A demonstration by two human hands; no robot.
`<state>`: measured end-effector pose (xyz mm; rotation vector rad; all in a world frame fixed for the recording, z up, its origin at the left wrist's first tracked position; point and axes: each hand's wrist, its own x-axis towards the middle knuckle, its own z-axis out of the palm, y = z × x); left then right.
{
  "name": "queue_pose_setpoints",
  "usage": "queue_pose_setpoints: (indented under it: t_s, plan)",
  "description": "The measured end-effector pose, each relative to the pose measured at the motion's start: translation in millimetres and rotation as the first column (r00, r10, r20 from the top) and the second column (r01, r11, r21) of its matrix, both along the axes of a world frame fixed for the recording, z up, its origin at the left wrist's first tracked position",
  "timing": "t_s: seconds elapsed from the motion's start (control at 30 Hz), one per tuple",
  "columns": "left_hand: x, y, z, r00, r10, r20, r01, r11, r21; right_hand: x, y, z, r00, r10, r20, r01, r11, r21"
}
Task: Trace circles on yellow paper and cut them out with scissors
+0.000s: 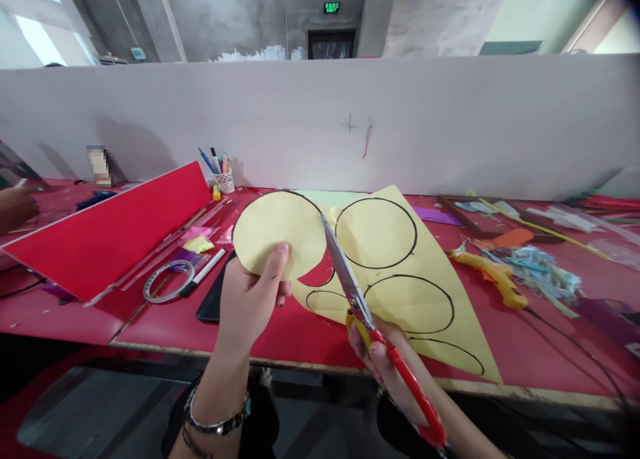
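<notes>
paper circle (pixel 277 235), pale yellow with a black outline, is being lifted just above the red table (pixel 310 335), left of the middle. the left hand (pixel 253 292) is pinching its near edge, thumb pressing on top. the circle is still joining the yellow sheet (pixel 400 272) at its right side, where the blades of the scissors (pixel 350 282) are sitting closed along the outline. the right hand (pixel 385 359) is gripping the red handles, fingers curling through them. more black circles are showing on the sheet to the right. a red board (pixel 110 229) is leaning at the left, with a tape roll (pixel 167 280) and black phone (pixel 213 299) near it. a yellow glue gun (pixel 493 275) is lying to the right.
</notes>
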<state>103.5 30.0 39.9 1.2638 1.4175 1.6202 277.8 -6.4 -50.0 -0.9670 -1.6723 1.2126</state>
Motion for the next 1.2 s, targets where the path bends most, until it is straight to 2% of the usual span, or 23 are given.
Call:
queue_pose_setpoints:
  t_s: [0.13, 0.43, 0.8, 1.03, 1.2]
  plan:
    - [-4, 3, -3.7, 1.000, 0.005, -0.025, -0.004, 0.999, 0.044, 0, 0, 0.3, 1.000, 0.001, 0.022, -0.001, 1.000, 0.000]
    - [-7, 3, -7.6, 0.977, -0.126, -0.172, 0.136, 0.990, 0.046, 0, -2, 4.3, 1.000, -0.003, 0.020, -0.001, 0.984, 0.178]
    - [-6, 3, -9.4, 0.972, -0.173, -0.162, 0.178, 0.984, 0.017, -2, 3, -5.4, 0.997, -0.047, -0.055, 0.049, 0.998, 0.036]
    - [-7, 5, -9.4, 0.980, -0.134, -0.148, 0.136, 0.991, 0.004, -4, 3, -4.9, 0.998, -0.035, -0.048, 0.036, 0.999, 0.020]
    - [-3, 3, -5.2, 0.993, -0.081, -0.083, 0.081, 0.997, -0.010, -3, 3, -4.6, 0.998, -0.027, -0.063, 0.028, 1.000, 0.009]
